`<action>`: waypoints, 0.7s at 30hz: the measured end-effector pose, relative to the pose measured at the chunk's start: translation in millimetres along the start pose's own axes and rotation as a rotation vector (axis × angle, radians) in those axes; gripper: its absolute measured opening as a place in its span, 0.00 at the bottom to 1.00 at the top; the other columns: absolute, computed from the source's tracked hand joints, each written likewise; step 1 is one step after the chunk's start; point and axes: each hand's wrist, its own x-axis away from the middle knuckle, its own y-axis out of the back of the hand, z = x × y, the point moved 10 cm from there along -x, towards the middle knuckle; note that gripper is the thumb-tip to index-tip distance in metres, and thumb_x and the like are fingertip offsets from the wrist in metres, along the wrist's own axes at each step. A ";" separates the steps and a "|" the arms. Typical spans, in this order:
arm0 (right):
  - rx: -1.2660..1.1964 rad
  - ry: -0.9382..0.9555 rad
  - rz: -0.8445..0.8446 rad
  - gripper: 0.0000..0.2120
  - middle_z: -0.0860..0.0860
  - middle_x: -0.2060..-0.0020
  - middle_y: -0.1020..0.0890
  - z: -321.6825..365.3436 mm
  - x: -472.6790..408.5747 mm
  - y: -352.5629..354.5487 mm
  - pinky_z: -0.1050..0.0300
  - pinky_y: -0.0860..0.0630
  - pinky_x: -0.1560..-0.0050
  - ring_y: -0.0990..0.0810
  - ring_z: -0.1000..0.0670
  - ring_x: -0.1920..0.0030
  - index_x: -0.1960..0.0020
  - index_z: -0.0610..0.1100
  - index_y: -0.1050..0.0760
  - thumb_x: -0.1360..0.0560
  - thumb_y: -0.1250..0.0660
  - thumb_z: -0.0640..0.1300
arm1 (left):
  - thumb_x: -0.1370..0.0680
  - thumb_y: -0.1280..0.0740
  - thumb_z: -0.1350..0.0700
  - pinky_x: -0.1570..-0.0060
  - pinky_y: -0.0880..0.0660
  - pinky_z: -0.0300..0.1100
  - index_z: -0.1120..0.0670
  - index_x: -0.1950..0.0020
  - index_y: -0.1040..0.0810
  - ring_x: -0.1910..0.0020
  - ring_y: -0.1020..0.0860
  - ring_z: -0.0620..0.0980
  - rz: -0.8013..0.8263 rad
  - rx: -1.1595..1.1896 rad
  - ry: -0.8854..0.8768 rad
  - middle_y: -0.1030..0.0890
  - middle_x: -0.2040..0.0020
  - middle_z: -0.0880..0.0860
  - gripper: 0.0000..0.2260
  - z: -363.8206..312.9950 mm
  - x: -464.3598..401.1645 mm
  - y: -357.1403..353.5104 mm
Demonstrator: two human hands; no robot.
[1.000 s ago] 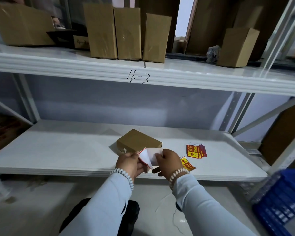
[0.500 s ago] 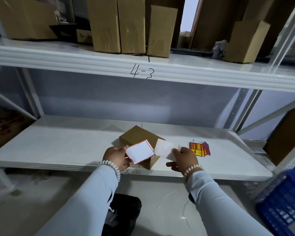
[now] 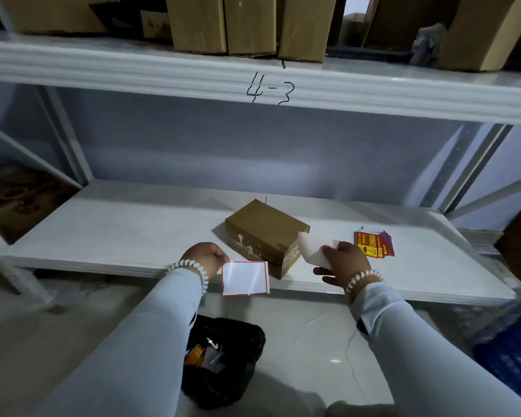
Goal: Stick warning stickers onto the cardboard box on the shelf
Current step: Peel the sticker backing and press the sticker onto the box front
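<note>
A small brown cardboard box [image 3: 265, 228] lies at an angle on the lower white shelf [image 3: 127, 236], near its front edge. My left hand [image 3: 206, 258] pinches a peeled sticker [image 3: 245, 278] by its left edge; its white underside with a red border faces me, just left of and in front of the box. My right hand [image 3: 343, 261] holds the white backing paper [image 3: 313, 249] next to the box's right end. A small pile of red and yellow warning stickers [image 3: 373, 243] lies on the shelf to the right.
The upper shelf [image 3: 163, 76], marked 4-3, carries several upright cardboard boxes [image 3: 250, 22]. A black bag [image 3: 226, 359] with sticker scraps sits on the floor below my arms. A blue crate [image 3: 512, 347] stands at the lower right. Slanted metal braces flank both shelf ends.
My hands have drawn apart, pulling the sticker off its backing. The left hand carried the sticker down and left; the right hand took the backing to the right. The view moved closer.
</note>
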 end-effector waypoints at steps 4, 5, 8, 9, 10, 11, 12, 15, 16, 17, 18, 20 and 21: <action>0.063 0.015 0.035 0.07 0.44 0.60 0.18 -1.6 -4.9 -12.8 0.48 0.21 0.56 0.16 0.43 0.61 0.46 0.41 0.26 0.22 0.39 0.42 | 0.21 0.36 0.57 0.39 0.29 0.38 0.57 0.45 0.16 0.39 0.22 0.54 0.171 -0.301 -0.034 0.17 0.40 0.54 0.11 11.6 -3.6 -20.4; 0.079 0.013 0.040 0.07 0.42 0.58 0.17 -2.3 -5.5 -15.2 0.46 0.20 0.54 0.16 0.43 0.60 0.47 0.41 0.26 0.22 0.39 0.42 | 0.22 0.36 0.57 0.39 0.28 0.39 0.56 0.44 0.16 0.40 0.22 0.54 0.212 -0.389 -0.032 0.17 0.40 0.54 0.11 18.6 -4.8 -25.7; 0.111 -0.001 0.058 0.04 0.38 0.52 0.17 -4.4 -4.7 -21.5 0.44 0.21 0.52 0.16 0.41 0.58 0.52 0.42 0.27 0.23 0.39 0.42 | 0.25 0.35 0.56 0.39 0.25 0.43 0.55 0.45 0.15 0.43 0.19 0.55 0.292 -0.579 -0.004 0.16 0.43 0.54 0.12 45.1 -15.8 -38.4; 0.121 0.002 0.059 0.05 0.38 0.51 0.18 -4.3 -3.9 -23.0 0.44 0.21 0.52 0.16 0.40 0.57 0.50 0.42 0.27 0.23 0.39 0.42 | 0.26 0.34 0.55 0.40 0.24 0.44 0.55 0.46 0.15 0.44 0.19 0.55 0.300 -0.613 0.003 0.15 0.44 0.54 0.12 51.2 -19.6 -40.7; 0.136 0.010 0.061 0.06 0.37 0.50 0.18 -3.9 -3.3 -24.5 0.45 0.21 0.53 0.16 0.40 0.56 0.48 0.41 0.26 0.23 0.39 0.41 | 0.26 0.34 0.54 0.41 0.23 0.45 0.55 0.47 0.15 0.46 0.18 0.55 0.299 -0.638 0.010 0.15 0.45 0.53 0.12 56.7 -24.3 -42.3; 0.152 0.021 0.062 0.08 0.37 0.50 0.18 -2.9 -2.5 -26.4 0.46 0.21 0.54 0.16 0.40 0.56 0.45 0.40 0.26 0.23 0.39 0.41 | 0.27 0.33 0.53 0.42 0.23 0.45 0.55 0.48 0.15 0.47 0.18 0.55 0.289 -0.656 0.011 0.15 0.47 0.53 0.12 59.6 -28.3 -43.1; 0.170 0.032 0.066 0.10 0.37 0.49 0.18 -1.5 -1.1 -28.1 0.47 0.21 0.55 0.16 0.39 0.56 0.43 0.39 0.26 0.23 0.39 0.41 | 0.28 0.32 0.52 0.42 0.23 0.45 0.56 0.50 0.15 0.47 0.18 0.56 0.278 -0.672 0.012 0.15 0.48 0.53 0.12 63.1 -32.4 -44.1; 0.197 0.055 0.082 0.13 0.38 0.48 0.18 1.4 0.9 -33.7 0.46 0.20 0.54 0.16 0.39 0.54 0.41 0.38 0.26 0.23 0.39 0.41 | 0.29 0.32 0.50 0.43 0.22 0.46 0.55 0.53 0.16 0.50 0.18 0.56 0.258 -0.709 0.024 0.15 0.50 0.54 0.11 74.8 -46.2 -48.5; 0.200 0.059 0.086 0.13 0.38 0.48 0.18 2.1 1.3 -35.2 0.46 0.20 0.53 0.16 0.39 0.53 0.41 0.38 0.26 0.23 0.38 0.41 | 0.30 0.32 0.51 0.44 0.22 0.46 0.55 0.53 0.16 0.51 0.18 0.56 0.246 -0.712 0.023 0.15 0.51 0.53 0.11 76.1 -49.3 -48.8; 0.204 0.061 0.087 0.13 0.38 0.49 0.18 2.2 1.3 -36.0 0.46 0.20 0.53 0.15 0.39 0.53 0.41 0.38 0.26 0.23 0.38 0.42 | 0.30 0.32 0.52 0.45 0.21 0.46 0.55 0.53 0.15 0.52 0.18 0.55 0.232 -0.711 0.023 0.15 0.51 0.53 0.11 75.9 -52.2 -48.8; 0.210 0.059 0.088 0.13 0.39 0.49 0.18 1.9 1.3 -36.6 0.46 0.20 0.53 0.15 0.40 0.53 0.40 0.38 0.26 0.23 0.38 0.42 | 0.30 0.31 0.53 0.45 0.21 0.45 0.54 0.52 0.15 0.52 0.18 0.55 0.211 -0.699 0.013 0.15 0.51 0.53 0.10 74.1 -55.0 -47.7; 0.221 0.046 0.092 0.14 0.40 0.50 0.18 0.0 0.9 -37.2 0.46 0.19 0.52 0.15 0.40 0.53 0.40 0.39 0.26 0.23 0.38 0.42 | 0.27 0.32 0.53 0.44 0.23 0.44 0.55 0.48 0.16 0.48 0.18 0.55 0.177 -0.666 -0.005 0.16 0.48 0.53 0.11 67.3 -57.4 -44.1; 0.227 0.043 0.096 0.14 0.40 0.50 0.18 -0.3 0.5 -37.9 0.46 0.19 0.52 0.15 0.40 0.53 0.39 0.39 0.26 0.23 0.38 0.42 | 0.25 0.33 0.52 0.43 0.23 0.44 0.56 0.47 0.16 0.46 0.19 0.56 0.155 -0.634 -0.001 0.16 0.46 0.54 0.12 66.1 -59.1 -40.3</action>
